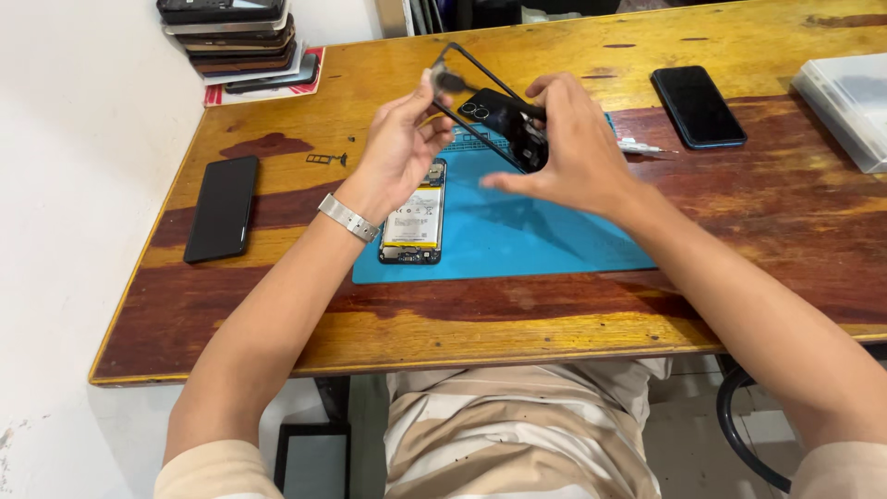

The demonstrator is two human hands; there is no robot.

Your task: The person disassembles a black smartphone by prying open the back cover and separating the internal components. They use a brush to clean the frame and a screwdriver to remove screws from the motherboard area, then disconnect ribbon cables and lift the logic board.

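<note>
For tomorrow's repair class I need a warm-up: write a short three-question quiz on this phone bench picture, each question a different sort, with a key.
1. True or false: the opened phone lies on the blue mat.
2. Which hand wears the metal watch band?
A. left hand
B. right hand
3. Fill in: both hands hold the black phone back cover above the ____.

Key
1. True
2. A
3. mat

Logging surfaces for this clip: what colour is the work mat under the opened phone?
Blue-teal, plain; the mat shows best in the head view, under the opened phone.
</note>
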